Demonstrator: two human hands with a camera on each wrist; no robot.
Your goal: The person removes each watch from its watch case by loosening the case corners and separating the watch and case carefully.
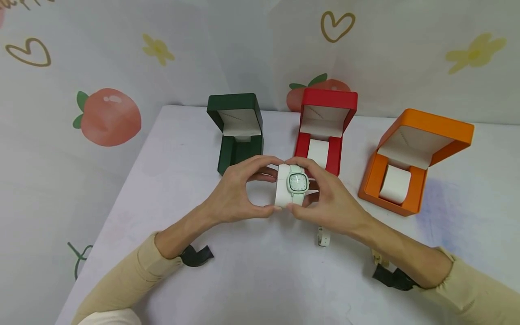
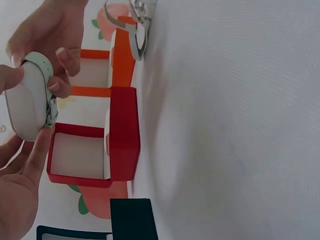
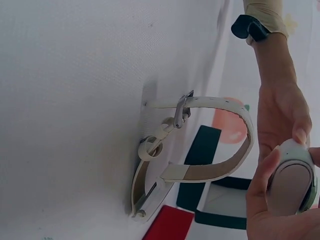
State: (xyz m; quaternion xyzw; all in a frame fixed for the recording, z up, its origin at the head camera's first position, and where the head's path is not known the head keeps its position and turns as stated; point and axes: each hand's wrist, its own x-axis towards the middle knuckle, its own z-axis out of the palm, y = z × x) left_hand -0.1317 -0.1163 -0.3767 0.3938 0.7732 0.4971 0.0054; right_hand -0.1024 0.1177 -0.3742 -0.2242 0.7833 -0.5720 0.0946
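A mint-green watch [image 1: 298, 182] with a rounded square face is strapped round a white cushion [image 1: 282, 187], held up between both hands over the table. My left hand [image 1: 227, 194] pinches the cushion's left side, thumb at the near end and forefinger at the far end. From the other side my right hand [image 1: 339, 203] grips the watch and cushion, its thumb near the lower strap. In the left wrist view the mint strap [image 2: 41, 62] wraps the cushion's edge. A second watch with a white strap [image 3: 225, 105] lies on the table below the right hand, which partly covers it in the head view.
Behind the hands stand three boxes with raised lids: a green box [image 1: 232, 102] with no cushion in it, a red box [image 1: 330, 98] and an orange box [image 1: 438, 124], each of these two holding a white cushion. A patterned cloth [image 1: 252, 54] hangs behind the white table [image 1: 243, 280].
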